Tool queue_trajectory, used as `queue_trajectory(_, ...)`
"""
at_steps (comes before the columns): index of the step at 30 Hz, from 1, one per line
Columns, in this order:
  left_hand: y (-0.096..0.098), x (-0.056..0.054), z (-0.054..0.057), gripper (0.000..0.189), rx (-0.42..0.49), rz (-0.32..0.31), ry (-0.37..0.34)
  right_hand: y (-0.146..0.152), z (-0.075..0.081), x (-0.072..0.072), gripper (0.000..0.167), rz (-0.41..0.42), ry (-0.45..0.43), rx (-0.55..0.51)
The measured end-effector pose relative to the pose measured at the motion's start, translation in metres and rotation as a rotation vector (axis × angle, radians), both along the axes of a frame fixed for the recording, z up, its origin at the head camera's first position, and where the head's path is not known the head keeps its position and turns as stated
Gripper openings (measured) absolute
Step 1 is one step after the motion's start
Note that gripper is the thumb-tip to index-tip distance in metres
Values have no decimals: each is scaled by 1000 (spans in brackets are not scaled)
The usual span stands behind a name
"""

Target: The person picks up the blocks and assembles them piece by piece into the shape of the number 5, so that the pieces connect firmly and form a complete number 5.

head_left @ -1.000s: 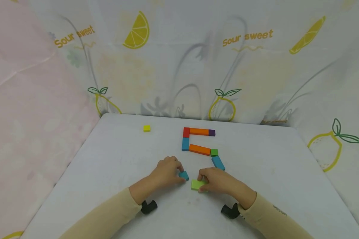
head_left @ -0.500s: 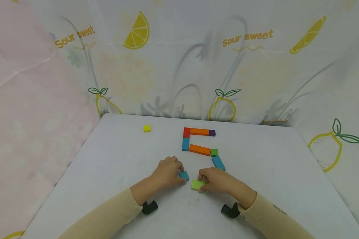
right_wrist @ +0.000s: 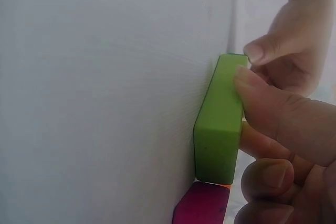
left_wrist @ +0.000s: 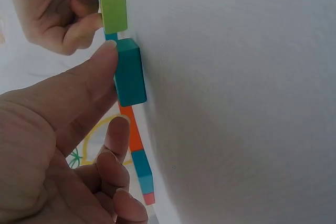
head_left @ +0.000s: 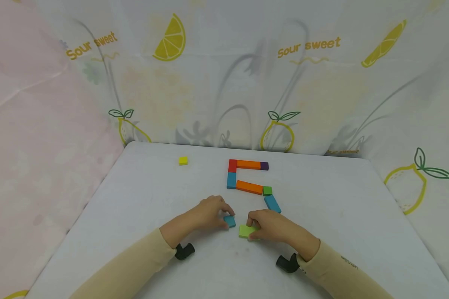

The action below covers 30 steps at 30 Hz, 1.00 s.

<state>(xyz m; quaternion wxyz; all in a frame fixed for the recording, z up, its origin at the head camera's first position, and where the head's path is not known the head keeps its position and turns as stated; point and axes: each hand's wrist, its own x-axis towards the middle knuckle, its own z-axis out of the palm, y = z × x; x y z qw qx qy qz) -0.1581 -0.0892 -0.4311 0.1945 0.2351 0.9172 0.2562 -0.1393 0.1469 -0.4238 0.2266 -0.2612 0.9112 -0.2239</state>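
Observation:
A light green block (head_left: 245, 231) lies on the table, its right part hidden in the head view by my right hand (head_left: 271, 226). The thumb and index finger of that hand pinch it by its long sides. Just left of it lies a small teal block (head_left: 230, 221). My left hand (head_left: 209, 214) is around this block, with its thumb at the near edge and its index finger spread over the far edge. The left wrist view shows the left thumb tip (left_wrist: 110, 48) at the teal block's top edge. A magenta block (right_wrist: 202, 205) adjoins the green one in the right wrist view.
Beyond the hands, a blue block (head_left: 272, 204), a green cube (head_left: 267, 191), an orange block (head_left: 249, 187), another blue block (head_left: 231, 180), a red block (head_left: 233, 165), a second orange block (head_left: 248, 165) and a purple cube (head_left: 264, 166) form a bent line. A yellow block (head_left: 183, 160) lies apart, back left.
My left index finger has lifted and spread away from the teal block, and the wrist has shifted slightly left. The right hand keeps its pinch on the light green block.

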Motion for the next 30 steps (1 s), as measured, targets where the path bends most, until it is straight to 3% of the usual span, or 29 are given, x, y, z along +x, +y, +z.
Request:
queue_trajectory(8, 5, 2, -5, 31, -22, -19, 47, 0, 0, 1, 23, 1, -4, -10)
queue_trajectory(17, 11, 8, -5, 32, -46, 13, 126, 0, -1, -1, 23, 8, -2, -10)
queue_trajectory(30, 14, 12, -5, 33, -44, 5, 141, -1, -2, -1, 23, 8, -5, -11)
